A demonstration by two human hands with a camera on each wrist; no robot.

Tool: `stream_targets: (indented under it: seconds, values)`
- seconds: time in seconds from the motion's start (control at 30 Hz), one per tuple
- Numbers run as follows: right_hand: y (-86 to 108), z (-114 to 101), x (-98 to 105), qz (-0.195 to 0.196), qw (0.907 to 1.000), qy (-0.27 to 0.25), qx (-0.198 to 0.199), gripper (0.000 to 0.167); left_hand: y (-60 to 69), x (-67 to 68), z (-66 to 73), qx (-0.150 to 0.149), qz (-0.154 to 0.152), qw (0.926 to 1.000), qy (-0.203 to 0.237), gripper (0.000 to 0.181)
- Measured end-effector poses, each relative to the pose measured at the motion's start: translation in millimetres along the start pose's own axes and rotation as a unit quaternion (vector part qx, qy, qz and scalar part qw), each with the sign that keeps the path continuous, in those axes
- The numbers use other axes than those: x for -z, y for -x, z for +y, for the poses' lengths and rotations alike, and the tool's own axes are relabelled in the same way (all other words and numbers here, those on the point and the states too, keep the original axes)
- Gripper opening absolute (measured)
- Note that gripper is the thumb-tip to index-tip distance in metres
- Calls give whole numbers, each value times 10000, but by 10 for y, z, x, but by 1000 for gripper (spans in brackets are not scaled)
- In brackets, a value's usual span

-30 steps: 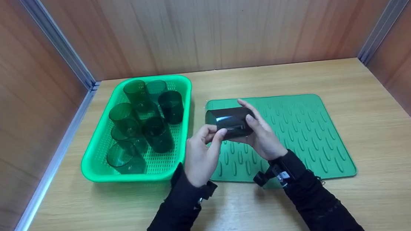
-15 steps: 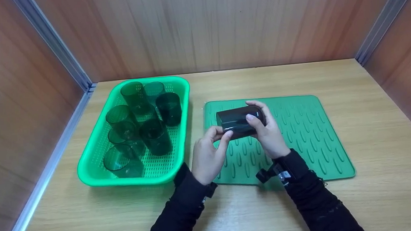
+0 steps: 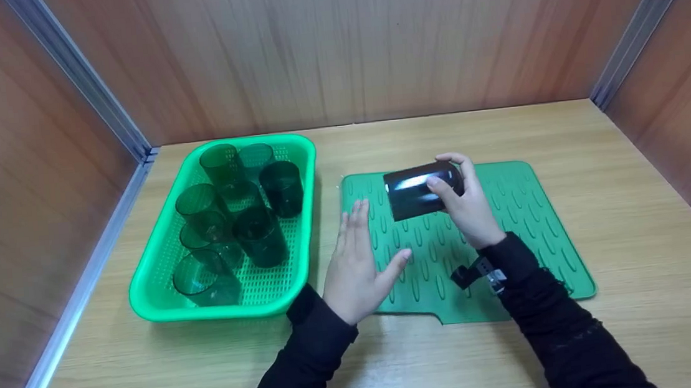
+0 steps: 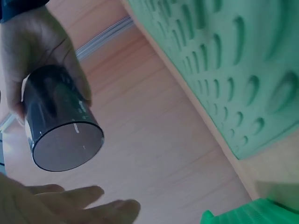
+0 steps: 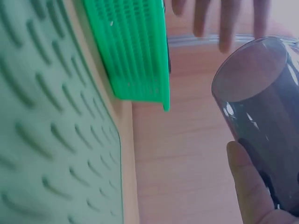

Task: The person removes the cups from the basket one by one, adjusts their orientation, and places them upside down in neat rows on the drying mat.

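My right hand grips a dark tinted cup around its closed end, holding it sideways above the green ridged mat. The cup's open mouth points left; in the left wrist view the rim of the cup faces the camera. Fingers spread and holding nothing, my left hand hovers over the mat's left edge, apart from the cup. In the right wrist view, the right thumb lies along the cup's wall.
A bright green perforated basket stands on the wooden table at left, with several dark tinted cups inside. Wood-grain panels wall in the back and both sides, with metal strips at the corners.
My left hand has let go of the cup's rim and spread its fingers. With the cup, my right hand has moved right and slightly away, tilting it a little.
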State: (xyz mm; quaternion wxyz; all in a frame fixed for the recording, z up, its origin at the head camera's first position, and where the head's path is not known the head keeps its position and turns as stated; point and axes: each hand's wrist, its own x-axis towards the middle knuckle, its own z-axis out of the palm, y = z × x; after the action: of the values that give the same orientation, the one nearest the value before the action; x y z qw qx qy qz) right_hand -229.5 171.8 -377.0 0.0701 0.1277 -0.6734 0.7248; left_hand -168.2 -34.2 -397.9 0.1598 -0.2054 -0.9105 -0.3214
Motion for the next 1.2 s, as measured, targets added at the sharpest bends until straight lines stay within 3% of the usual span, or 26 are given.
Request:
stream_targets:
  seconds: [0.1,0.23,0.4,0.53,0.77,0.87,1.03,1.2]
  values:
    - [-81,-32,60,59,9991,422,19,46,28,-38,-55,216,-504,9971,-532,95]
    - [-138,-169,70,48,9929,1181,97,51,26,-92,-117,428,-1096,9870,-1097,103]
    - [-313,-127,117,138,9694,2418,405,60,-11,-191,-153,465,-1644,9756,-1380,105]
    - [-490,21,120,152,9510,3041,535,70,4,-242,-157,477,-2095,9642,-1556,103]
    - [-653,146,-121,-19,9449,3264,239,64,63,-289,-122,370,-2728,9454,-1742,100]
    - [-703,252,-223,-145,9376,3471,177,63,72,-312,-99,270,-2944,9381,-1805,101]
    - [-759,454,-323,-392,9190,3918,202,63,77,-333,-72,300,-3178,9283,-1905,100]
    - [-803,575,-378,-414,9154,4004,49,64,87,-349,-87,336,-3340,9187,-2081,98]
